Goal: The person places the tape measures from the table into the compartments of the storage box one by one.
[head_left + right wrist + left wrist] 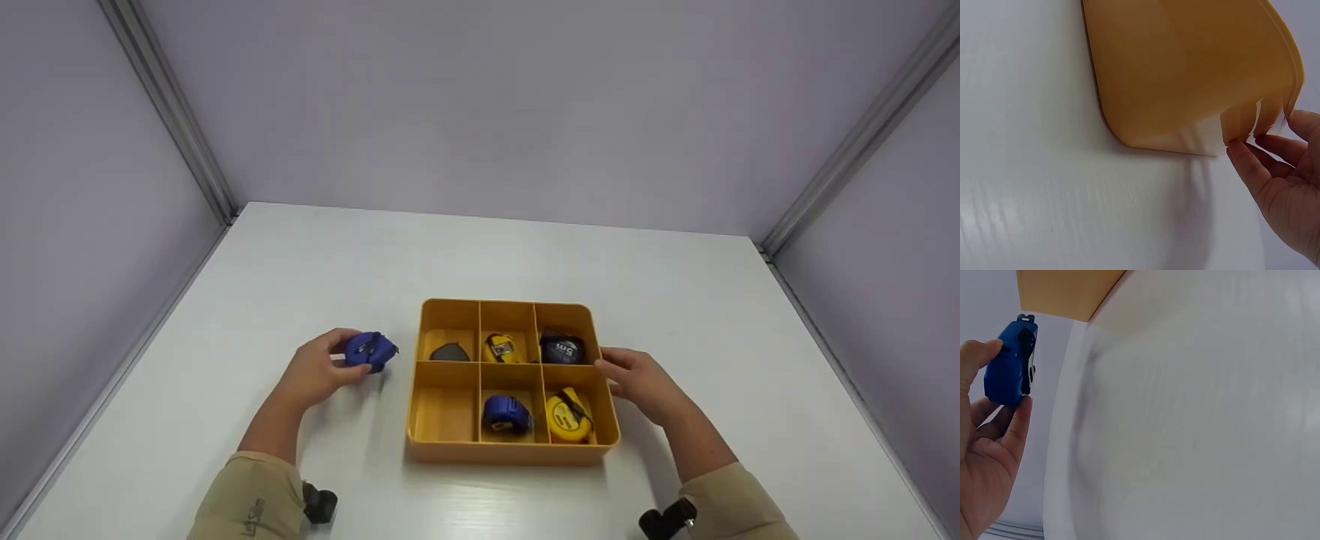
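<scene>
A yellow divided tray (427, 442) sits on the white table, its outer wall also showing as the tray (1185, 73) in the right wrist view. My left hand (319, 371) grips a blue tape measure (370, 350) just left of the tray; the wrist view shows the blue tape measure (1012, 363) pinched between thumb and fingers. My right hand (641, 379) rests with straight fingers against the tray's right wall; those fingertips (1241, 154) touch its rim. Inside lie a dark tape measure (562, 349), a small yellow one (502, 348), a blue one (507, 414), a large yellow one (568, 416) and a dark grey piece (448, 352).
The front left compartment (444, 412) of the tray holds nothing. White table (300, 270) stretches behind and to both sides. Grey walls with metal corner posts (172, 112) enclose the table on three sides.
</scene>
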